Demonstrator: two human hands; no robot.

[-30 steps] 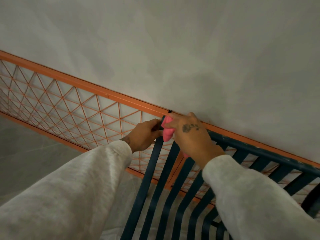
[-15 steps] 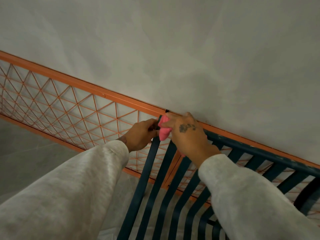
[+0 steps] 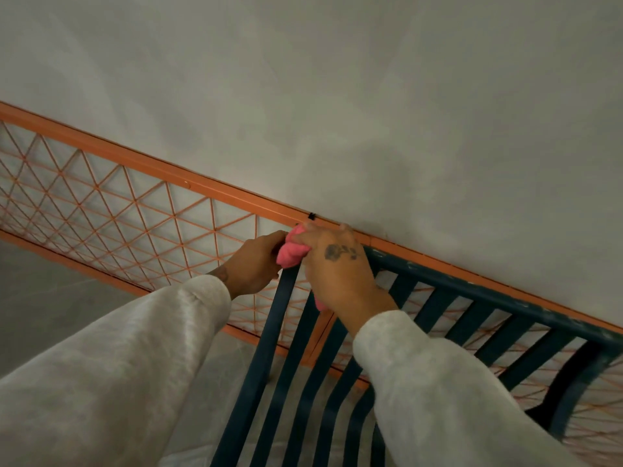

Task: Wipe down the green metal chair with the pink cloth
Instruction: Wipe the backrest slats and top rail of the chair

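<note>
- Gripping the pink cloth, the right hand holds the bunched fabric against the upper left corner of the green metal chair, with its fingers curled over the wad.
- That hand covers most of the cloth. One lump shows beside the thumb, and a small tail pokes out below the palm.
- The left hand curls in at the same corner and touches the cloth. Its fingertips are hidden, so I cannot tell whether it grasps the chair or the fabric.
- Both hands hide the corner joint. The pale sleeves and the frame's bottom edge cut off the slats.
- An orange lattice fence stands just behind the chair, against the wall — its left end runs out of view.
</note>
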